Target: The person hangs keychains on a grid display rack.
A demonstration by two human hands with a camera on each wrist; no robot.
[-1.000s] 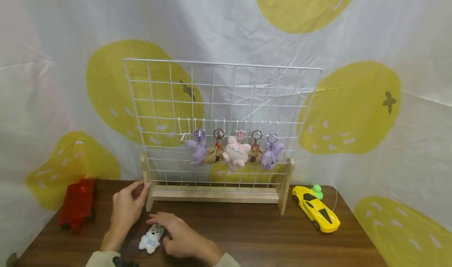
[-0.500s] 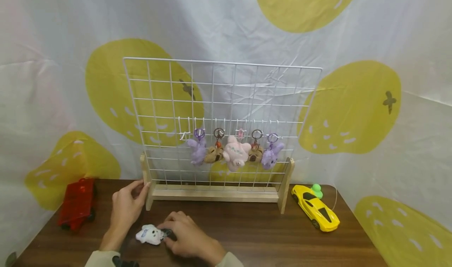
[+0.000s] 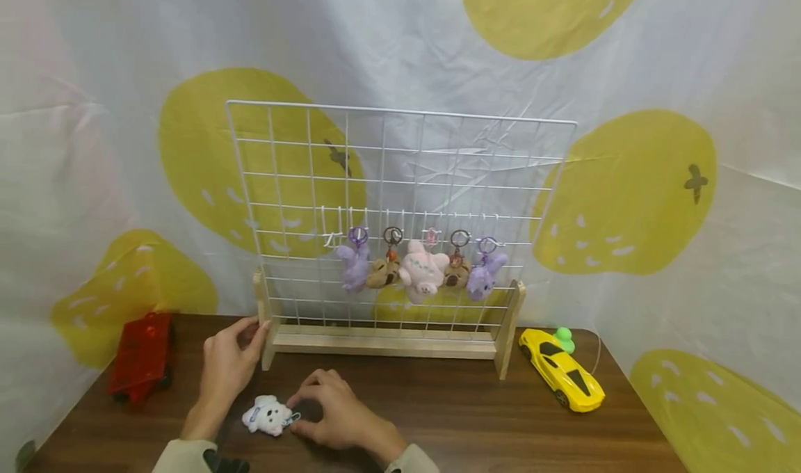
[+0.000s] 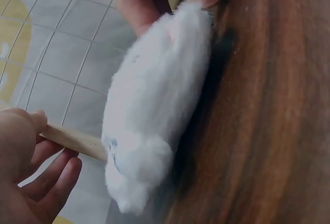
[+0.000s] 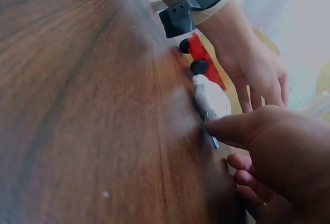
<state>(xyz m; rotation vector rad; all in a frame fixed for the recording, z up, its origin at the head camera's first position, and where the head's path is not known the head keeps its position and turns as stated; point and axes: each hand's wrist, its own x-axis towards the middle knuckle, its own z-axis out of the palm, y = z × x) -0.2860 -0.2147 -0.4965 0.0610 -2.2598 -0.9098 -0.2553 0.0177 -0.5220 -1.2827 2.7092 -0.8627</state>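
Observation:
My left hand [image 3: 228, 365] pinches the left wooden leg [image 3: 263, 320] of a white wire grid rack [image 3: 400, 160]. In the left wrist view, thumb and fingers lie on either side of that leg. A white plush keychain [image 3: 267, 415] lies on the table between my hands, its head toward the right. My right hand [image 3: 341, 414] has thumb and forefinger at the keychain's ring end, pinching there. The right wrist view shows the thumb over the small metal ring [image 5: 210, 116]; the contact itself is partly hidden.
Purple [image 3: 354, 268], brown [image 3: 383, 273] and pink [image 3: 422, 271] plush keychains hang in a row on the grid's hooks, with a bare hook [image 3: 332, 238] at their left. A red toy vehicle [image 3: 142, 355] stands left. A yellow toy car [image 3: 561, 370] and green toy [image 3: 564, 339] stand right.
The white plush keychain has turned from upright toward lying sideways, its ring end now facing right. My right hand has shifted from above it to its right side. The left hand stays on the leg.

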